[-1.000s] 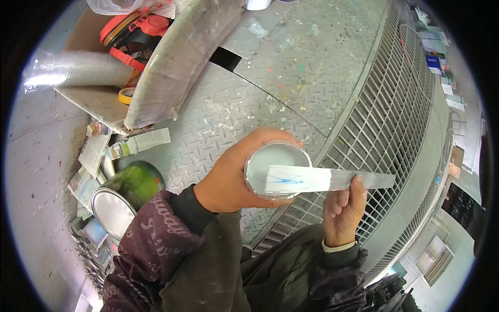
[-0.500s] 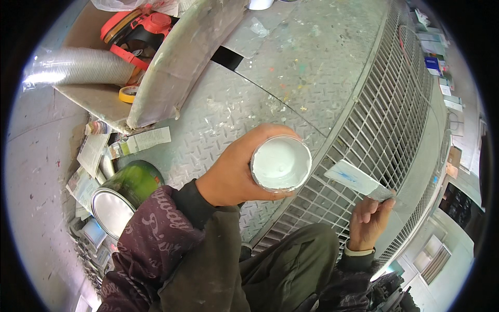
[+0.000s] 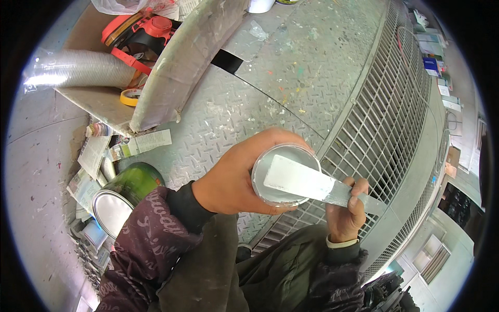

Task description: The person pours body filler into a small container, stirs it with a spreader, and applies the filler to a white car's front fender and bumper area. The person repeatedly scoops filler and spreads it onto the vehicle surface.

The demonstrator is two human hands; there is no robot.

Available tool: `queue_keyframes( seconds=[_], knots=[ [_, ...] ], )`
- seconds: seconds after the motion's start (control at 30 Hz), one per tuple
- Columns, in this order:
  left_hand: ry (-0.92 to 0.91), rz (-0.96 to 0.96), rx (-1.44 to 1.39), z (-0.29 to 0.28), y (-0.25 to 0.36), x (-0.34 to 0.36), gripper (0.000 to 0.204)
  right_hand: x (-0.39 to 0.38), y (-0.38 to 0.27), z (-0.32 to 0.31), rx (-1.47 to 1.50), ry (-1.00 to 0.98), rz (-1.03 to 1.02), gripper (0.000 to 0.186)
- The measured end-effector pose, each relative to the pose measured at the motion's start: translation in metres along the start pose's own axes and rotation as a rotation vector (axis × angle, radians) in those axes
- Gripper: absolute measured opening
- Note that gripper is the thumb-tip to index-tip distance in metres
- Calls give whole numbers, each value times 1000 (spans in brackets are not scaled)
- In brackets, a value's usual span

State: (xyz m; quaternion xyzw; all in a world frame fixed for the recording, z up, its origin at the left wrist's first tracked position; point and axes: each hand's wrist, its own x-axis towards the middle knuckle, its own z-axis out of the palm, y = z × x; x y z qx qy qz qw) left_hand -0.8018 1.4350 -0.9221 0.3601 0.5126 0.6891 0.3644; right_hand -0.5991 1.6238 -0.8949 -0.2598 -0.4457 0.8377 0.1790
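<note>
My left hand is wrapped round a clear plastic cup with white paint inside. Across the cup's mouth lies a flat stirring stick, its broad end coated in white paint and hiding much of the paint below. Whether the stick touches the rim, I cannot tell. The stick's bare, greyish end is pinched between the thumb and fingers of my right hand, just right of the cup.
A cardboard box at upper left holds a red respirator, stacked plastic cups and yellow tape. Below are newspaper sheets and a tipped green can. Metal grating borders the patterned metal floor, which has a dark rectangular gap.
My right hand has moved left, bringing the stick from beside the cup to over its mouth. The stick's end now shows thick white paint. The cup has shifted slightly down.
</note>
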Motion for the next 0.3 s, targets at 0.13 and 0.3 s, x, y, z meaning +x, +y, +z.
queue_keyframes(
  seconds=[0.13,0.3],
  knots=[
    [19,31,-10,-2,5,0,70,-4,-7,-16,-53,14,-24,23],
    [19,26,-44,-6,6,1,69,-11,-24,-35,-109,72,-39,25]
  ],
)
